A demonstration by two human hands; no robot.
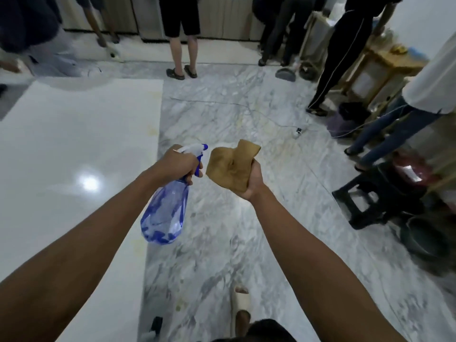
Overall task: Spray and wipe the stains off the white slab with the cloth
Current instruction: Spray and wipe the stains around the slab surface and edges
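The white slab (69, 144) lies flat on the floor at the left, glossy, with faint yellowish stains (151, 130) along its right edge. My left hand (179, 164) grips the neck of a clear blue spray bottle (165, 213), with fingers at its blue trigger and the nozzle pointing right. The bottle hangs over the slab's right edge. My right hand (254, 180) holds a crumpled brown cloth (232, 166) in the air above the marble floor, just right of the nozzle.
Grey-veined marble floor (234, 243) fills the middle. Several people stand along the back and right. A black stool (370, 196), a dark basin (424, 238), a wooden stand (385, 65) and a thin cable (271, 119) sit at the right. My sandalled foot (240, 304) is below.
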